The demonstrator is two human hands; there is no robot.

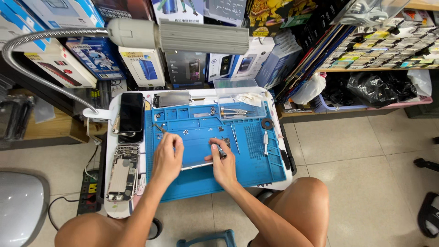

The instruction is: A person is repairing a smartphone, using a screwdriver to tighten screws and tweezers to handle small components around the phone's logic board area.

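Observation:
My left hand (168, 158) rests on the blue work mat (256, 171) and pinches a pair of thin tweezers (160, 128) that point up and left. My right hand (222, 163) holds a small screwdriver (221, 152), its tip over the mat. Between the two hands lies a thin silver phone part (197, 165), seen edge-on, and both hands touch it. Small screws and metal bits are scattered on the mat above the hands.
A black phone (131, 114) and an opened phone chassis (124, 172) lie left of the mat on the white table (112, 208). Screwdrivers (265, 142) and a clear tray (240, 107) sit at the mat's right. A gooseneck lamp (183, 36) hangs overhead; boxes crowd the back.

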